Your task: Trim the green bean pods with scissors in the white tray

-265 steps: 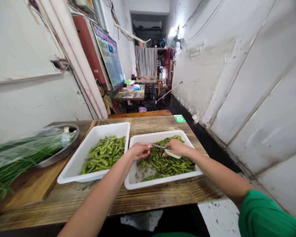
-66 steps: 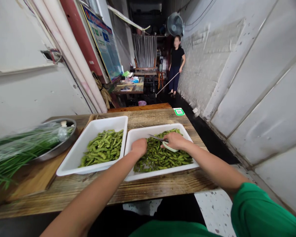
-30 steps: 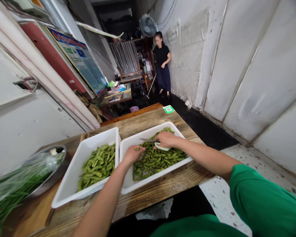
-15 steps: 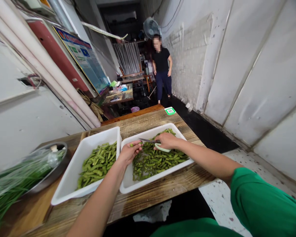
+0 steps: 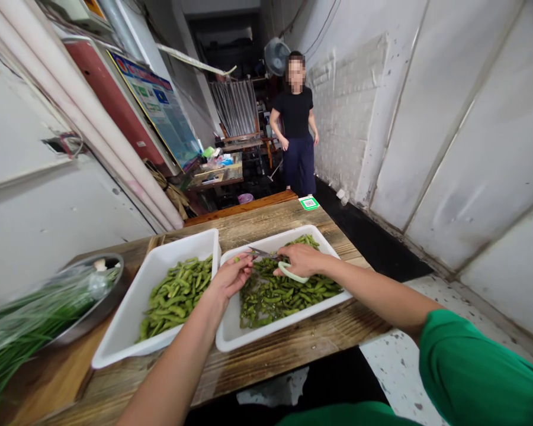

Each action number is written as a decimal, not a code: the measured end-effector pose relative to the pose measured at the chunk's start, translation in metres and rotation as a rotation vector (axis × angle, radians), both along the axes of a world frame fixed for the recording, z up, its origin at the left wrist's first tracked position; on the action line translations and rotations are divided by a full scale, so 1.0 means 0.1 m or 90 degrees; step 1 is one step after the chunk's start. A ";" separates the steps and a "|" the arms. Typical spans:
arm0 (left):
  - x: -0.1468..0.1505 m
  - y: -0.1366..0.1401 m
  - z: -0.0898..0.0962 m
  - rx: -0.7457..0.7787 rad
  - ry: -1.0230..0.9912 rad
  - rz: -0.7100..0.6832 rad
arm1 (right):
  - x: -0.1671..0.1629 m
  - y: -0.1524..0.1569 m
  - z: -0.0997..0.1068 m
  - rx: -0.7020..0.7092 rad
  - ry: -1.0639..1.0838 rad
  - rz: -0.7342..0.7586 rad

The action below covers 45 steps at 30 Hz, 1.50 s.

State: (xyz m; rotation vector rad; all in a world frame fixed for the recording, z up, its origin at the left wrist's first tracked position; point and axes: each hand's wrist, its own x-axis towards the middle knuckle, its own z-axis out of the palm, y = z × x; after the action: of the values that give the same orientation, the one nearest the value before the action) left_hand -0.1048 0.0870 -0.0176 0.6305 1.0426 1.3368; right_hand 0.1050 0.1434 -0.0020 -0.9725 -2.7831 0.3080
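Observation:
Pinched in the fingers of my left hand [image 5: 231,276] is a green edamame pod [image 5: 238,258], over the near-left part of the right-hand white tray [image 5: 231,342]. My right hand [image 5: 299,260] grips scissors with pale green handles [image 5: 292,273]. Their blades [image 5: 263,252] point left at the pod and look parted. Below both hands, many edamame pods [image 5: 288,299] cover the tray's bottom, with small trimmings among them. A second white tray [image 5: 111,349] stands to the left, holding a heap of edamame pods [image 5: 175,296].
Long green stalks in a plastic bag [image 5: 48,313] lie over a metal bowl [image 5: 115,278] at the left. A green QR-code card [image 5: 309,203] is at the wooden table's [image 5: 266,378] far corner. Beyond it, a person in dark clothes [image 5: 297,124] stands in the passage.
The person in the passage has come nearer. The scissors have turned slightly, their blades more apart and tilted. My left hand still holds the pod near the same place.

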 end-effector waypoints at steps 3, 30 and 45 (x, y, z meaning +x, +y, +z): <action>0.00 -0.01 0.01 0.005 -0.006 -0.022 | -0.01 -0.04 0.01 0.023 -0.005 -0.008; 0.01 0.00 -0.06 -0.125 -0.018 -0.019 | 0.01 -0.05 0.07 -0.012 -0.012 0.023; 0.04 -0.02 -0.04 -0.072 0.002 0.004 | 0.02 -0.01 0.02 0.004 -0.022 -0.013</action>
State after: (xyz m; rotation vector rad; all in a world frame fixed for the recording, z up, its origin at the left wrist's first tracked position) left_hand -0.1006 0.0850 -0.0213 0.5455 1.1156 1.2729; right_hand 0.1066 0.1425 0.0004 -1.0134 -2.8014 0.2832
